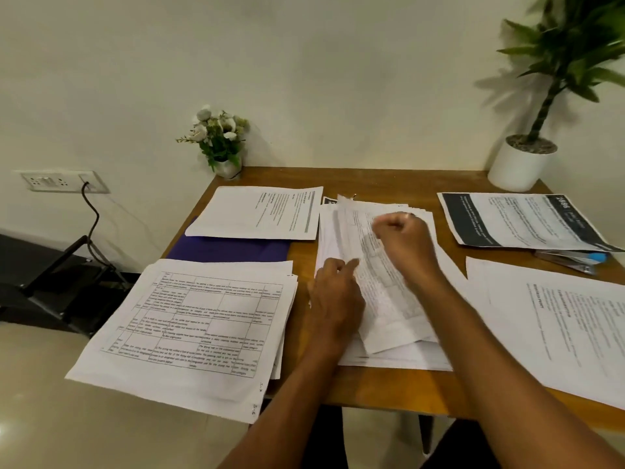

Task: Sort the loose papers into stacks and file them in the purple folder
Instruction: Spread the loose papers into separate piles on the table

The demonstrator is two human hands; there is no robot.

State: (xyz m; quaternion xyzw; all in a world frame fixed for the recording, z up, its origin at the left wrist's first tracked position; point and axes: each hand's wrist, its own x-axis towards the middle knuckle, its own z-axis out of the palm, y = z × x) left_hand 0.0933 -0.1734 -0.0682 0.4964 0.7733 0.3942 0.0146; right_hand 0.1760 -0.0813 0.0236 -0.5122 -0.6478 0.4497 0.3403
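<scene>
Sorting not yet finished, to judge by the loose pile (406, 357) in the middle of the desk (372, 387), lying lengthwise from near to far, with a top sheet (382, 296) skewed across it. Pressing on the pile's left edge with the left hand (334, 299): index finger stretched out toward the right, other fingers loosely bent, gripping nothing. Hovering over the far half of the pile with the right hand (402, 242), fingers clenched inward. Too blurred to tell whether pinching the top sheet or closed on air. Closer to that sheet's far end than the left, so probably the hand for the lift, leaving the left to pin the rest down. Off to the far left of the pile, well apart from both hands, the purple folder (230, 248), partly buried under a sorted stack (260, 211) at its far side and overlapped by another stack (189, 326) at its near edge. Likely to need uncovering before any filing.
</scene>
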